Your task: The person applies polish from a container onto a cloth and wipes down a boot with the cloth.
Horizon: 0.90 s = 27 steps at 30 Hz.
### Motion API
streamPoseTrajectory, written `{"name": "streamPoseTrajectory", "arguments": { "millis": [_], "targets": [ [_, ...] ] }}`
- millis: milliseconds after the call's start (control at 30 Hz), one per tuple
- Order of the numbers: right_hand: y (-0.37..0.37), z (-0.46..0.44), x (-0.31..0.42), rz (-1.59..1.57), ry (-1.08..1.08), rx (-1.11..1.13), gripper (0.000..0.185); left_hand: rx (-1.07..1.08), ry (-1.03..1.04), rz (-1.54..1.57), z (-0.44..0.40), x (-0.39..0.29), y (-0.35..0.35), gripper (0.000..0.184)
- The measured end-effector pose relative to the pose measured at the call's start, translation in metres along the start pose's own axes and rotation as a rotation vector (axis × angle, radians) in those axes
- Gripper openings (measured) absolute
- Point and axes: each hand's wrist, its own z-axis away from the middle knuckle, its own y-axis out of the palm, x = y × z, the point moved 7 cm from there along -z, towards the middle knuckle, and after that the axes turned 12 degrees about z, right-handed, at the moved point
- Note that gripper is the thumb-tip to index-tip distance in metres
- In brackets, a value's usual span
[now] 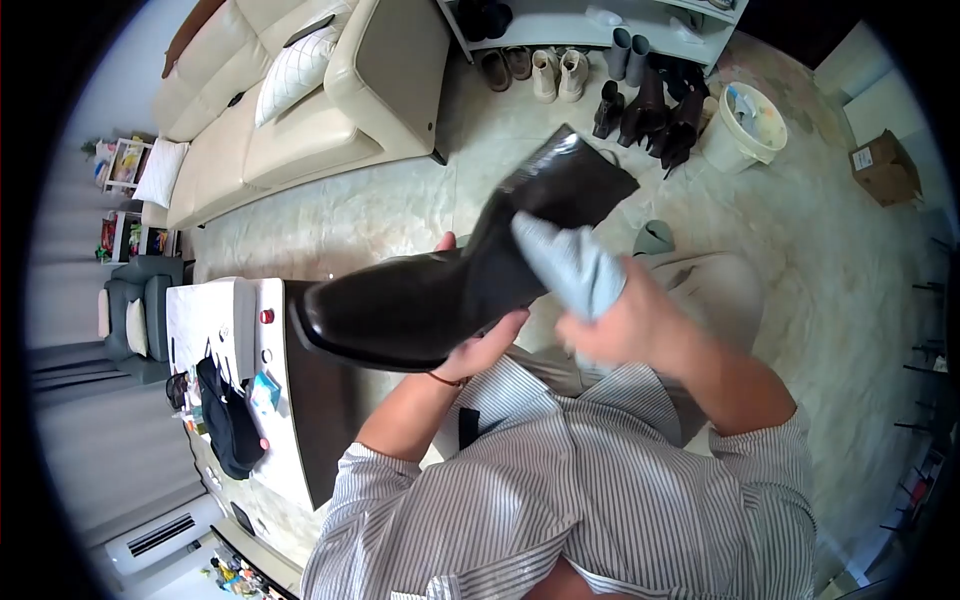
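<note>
A dark brown leather ankle boot [400, 300] is held up in front of me, its square toe pointing left and its shaft towards the upper right. My left hand [484, 348] grips it from below around the sole, with a fingertip showing past the far side. In my right hand [640, 318] is a light blue-grey cloth [570, 262], bunched in the fingers and lying against the boot's shaft. The right hand and cloth are slightly blurred. Part of the boot's side is hidden behind the cloth.
A low table [290, 430] with a black bag [228, 415] stands at left. The cream sofa [390, 80] is at upper left. Several shoes and boots [645, 110] line the floor below a white shelf [660, 45]. A bin [742, 130] and a cardboard box [885, 168] stand at right.
</note>
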Motion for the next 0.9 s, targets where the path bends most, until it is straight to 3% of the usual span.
{"name": "streamPoseTrajectory", "arguments": {
  "millis": [33, 100, 167, 267, 333, 367, 400, 467, 533, 600, 633, 700, 767, 900],
  "targets": [
    [0.001, -0.008, -0.029, 0.035, 0.101, -0.024, 0.021, -0.049, -0.089, 0.124, 0.013, 0.013, -0.001, 0.067],
    [-0.002, -0.010, -0.054, 0.184, 0.020, -0.137, 0.022, -0.183, -0.248, 0.386, 0.038, 0.035, -0.002, 0.072],
    [-0.001, -0.003, -0.069, 0.299, -0.023, -0.177, 0.022, -0.209, -0.270, 0.388, 0.050, 0.044, -0.003, 0.072],
    [-0.007, 0.015, -0.091, 0.207, 0.084, -0.259, 0.025, -0.271, -0.277, 0.550, 0.060, 0.050, -0.003, 0.075],
    [-0.019, 0.022, -0.103, 0.232, 0.000, -0.393, 0.032, -0.492, -0.188, 0.764, 0.065, 0.057, -0.015, 0.071],
    [-0.020, 0.018, -0.105, -0.088, 0.073, -0.365, 0.038, -0.551, -0.182, 0.897, 0.063, 0.058, -0.019, 0.070],
    [-0.016, 0.016, -0.105, -0.087, 0.072, -0.365, 0.038, -0.555, -0.143, 1.007, 0.056, 0.055, -0.022, 0.066],
    [-0.007, 0.010, -0.113, -0.576, 0.067, -0.387, 0.044, -0.528, -0.151, 1.089, 0.047, 0.057, -0.027, 0.066],
    [-0.002, 0.004, -0.078, -0.758, 0.061, -0.269, 0.046, -0.517, -0.225, 1.126, 0.041, 0.062, -0.023, 0.064],
    [-0.007, -0.010, -0.054, -0.704, -0.114, -0.318, 0.052, -0.500, -0.300, 1.160, 0.036, 0.067, -0.017, 0.063],
    [-0.009, -0.016, -0.044, -0.821, -0.149, -0.397, 0.054, -0.488, -0.301, 1.171, 0.033, 0.068, -0.013, 0.059],
    [-0.020, -0.023, -0.033, -0.874, -0.171, -0.382, 0.054, -0.472, -0.299, 1.187, 0.031, 0.073, -0.011, 0.055],
    [-0.029, -0.029, -0.030, -0.918, -0.172, -0.358, 0.057, -0.349, -0.194, 1.306, 0.027, 0.073, -0.008, 0.072],
    [-0.038, -0.031, -0.015, -0.878, -0.183, -0.346, 0.062, -0.299, -0.227, 1.335, 0.025, 0.078, -0.007, 0.068]
  ]
}}
